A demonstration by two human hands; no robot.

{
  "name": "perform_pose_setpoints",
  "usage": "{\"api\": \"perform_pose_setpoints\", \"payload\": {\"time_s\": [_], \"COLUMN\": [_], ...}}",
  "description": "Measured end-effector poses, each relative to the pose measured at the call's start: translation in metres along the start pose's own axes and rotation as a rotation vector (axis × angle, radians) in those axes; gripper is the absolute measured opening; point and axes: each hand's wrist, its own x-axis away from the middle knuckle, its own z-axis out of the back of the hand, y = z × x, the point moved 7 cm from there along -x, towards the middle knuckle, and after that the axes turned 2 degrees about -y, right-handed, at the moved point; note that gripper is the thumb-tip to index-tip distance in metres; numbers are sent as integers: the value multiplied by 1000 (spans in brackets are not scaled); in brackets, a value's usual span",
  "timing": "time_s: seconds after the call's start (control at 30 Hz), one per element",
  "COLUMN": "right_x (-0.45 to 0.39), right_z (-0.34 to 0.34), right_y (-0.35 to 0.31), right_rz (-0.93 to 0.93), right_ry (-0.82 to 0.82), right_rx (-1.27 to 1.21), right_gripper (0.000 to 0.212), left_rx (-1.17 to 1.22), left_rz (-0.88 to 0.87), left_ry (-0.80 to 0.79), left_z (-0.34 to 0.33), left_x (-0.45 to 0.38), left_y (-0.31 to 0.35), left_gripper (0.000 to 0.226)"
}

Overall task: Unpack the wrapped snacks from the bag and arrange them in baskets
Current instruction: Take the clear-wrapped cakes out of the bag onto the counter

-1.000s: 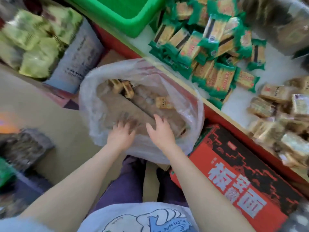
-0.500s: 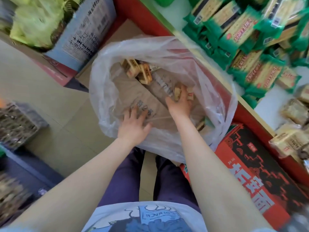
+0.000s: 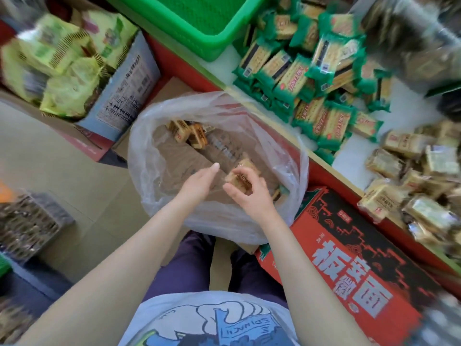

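Note:
A clear plastic bag [image 3: 149, 156] lines a brown cardboard box in front of my legs. A few brown wrapped snacks [image 3: 189, 132] lie at its far end. My right hand [image 3: 245, 193] is inside the bag's mouth, fingers curled round a brown wrapped snack [image 3: 240, 172]. Just left of it my left hand [image 3: 199, 182] hovers with straight fingers and holds nothing. A green basket [image 3: 199, 26] stands at the top on the white shelf [image 3: 354, 161].
Green-wrapped biscuits [image 3: 306, 81] and brown wrapped snacks [image 3: 414, 176] are heaped on the shelf to the right. A red printed carton [image 3: 349, 265] stands at my right, a box of yellow-green packets [image 3: 69, 68] at the upper left, a dark crate [image 3: 27, 226] at the left.
My right hand reached deeper into the bag, closed on a brown snack and has drawn back with it. My left hand lifted off the bag's near side and moved toward the right hand.

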Motion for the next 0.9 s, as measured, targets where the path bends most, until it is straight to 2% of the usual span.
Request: {"api": "perform_pose_setpoints", "payload": {"time_s": [0.07, 0.13, 0.3, 0.4, 0.43, 0.53, 0.63, 0.7, 0.8, 0.87, 0.9], "right_x": [23, 48, 116, 147, 156, 187, 216, 221, 214, 206, 201], "right_z": [14, 42, 148, 197, 212, 256, 297, 312, 320, 331, 339], "right_y": [-7, -14, -13, 11, 22, 54, 88, 108, 123, 132, 137], "right_rz": [18, 42, 169, 168, 152, 119, 91, 63, 2, -43, -63], "right_ry": [-65, -45, 165, 286, 324, 475, 645, 642, 530, 548, 585], "right_rx": [-6, -50, -366, -320, -307, -404, -466, -513, -565, -538, -497], "right_gripper": [38, 42, 41, 36, 31, 19, 14, 25, 33, 33, 33], "left_rx": [216, 245, 252, 224, 221, 204, 202, 179, 43, 16, -23], "left_rz": [-22, -135, -301, -326, -329, -347, -330, -309, -288, -290, -311], "left_ry": [-171, -236, -327, -405, -425, -494, -504, -549, -629, -555, -413], "left_z": [-26, -48, -120, -189, -213, -277, -325, -353, -385, -388, -380], "left_x": [22, 42, 75, 91, 97, 113, 123, 127, 127, 115, 102], "left_y": [25, 53, 119, 152, 160, 181, 191, 193, 193, 191, 189], "left_gripper": [32, 18, 31, 40, 38, 13, 18, 26, 36, 39, 39]}}
